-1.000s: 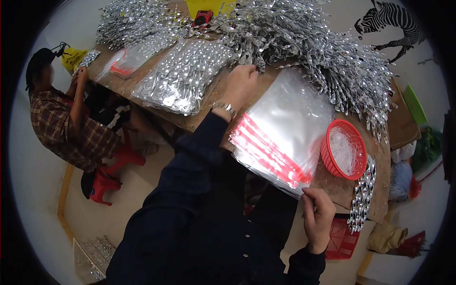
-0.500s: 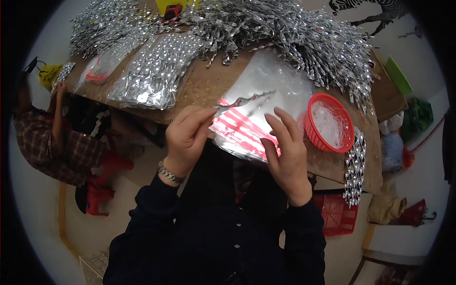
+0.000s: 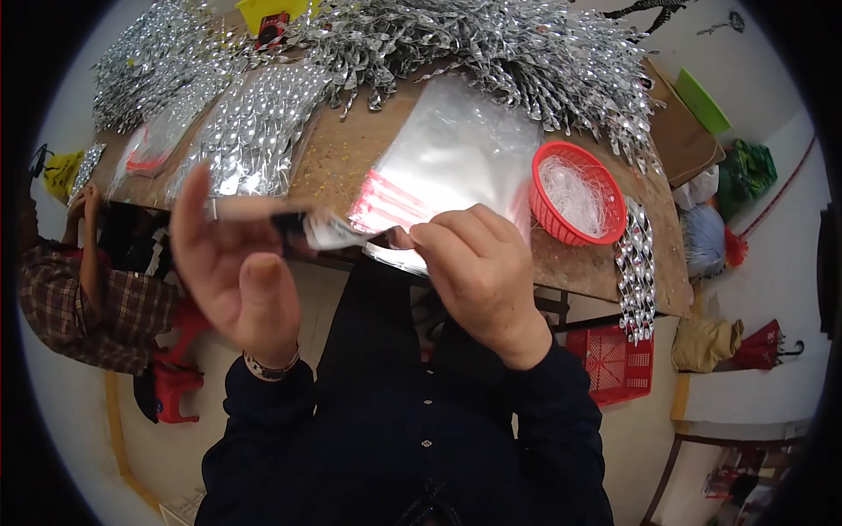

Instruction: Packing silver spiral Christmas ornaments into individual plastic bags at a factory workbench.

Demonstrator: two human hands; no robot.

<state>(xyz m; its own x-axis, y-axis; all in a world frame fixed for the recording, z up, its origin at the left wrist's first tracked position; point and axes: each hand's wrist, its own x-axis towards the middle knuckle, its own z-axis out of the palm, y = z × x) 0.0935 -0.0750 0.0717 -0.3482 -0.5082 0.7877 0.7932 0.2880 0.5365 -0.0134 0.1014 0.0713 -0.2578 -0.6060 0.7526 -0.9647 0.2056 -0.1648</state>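
My right hand pinches one end of a silver twisted foil strip above the table's near edge. The strip stretches toward my left hand, which is raised with thumb and fingers apart and partly smeared by motion. Its fingers come close to the strip's far end; whether they touch is unclear. Behind my right hand lies a stack of clear plastic bags with red printed bands. A red round basket holding clear thin threads stands right of the bags.
Large heaps of silver twisted strips cover the table's back. Filled clear bags lie left. A bundle of silver strips hangs over the right edge. A red crate sits below. Another person works at far left.
The strip has passed from my left hand's pinch to my right hand's. My left hand has moved left and opened. The whole view has shifted slightly.
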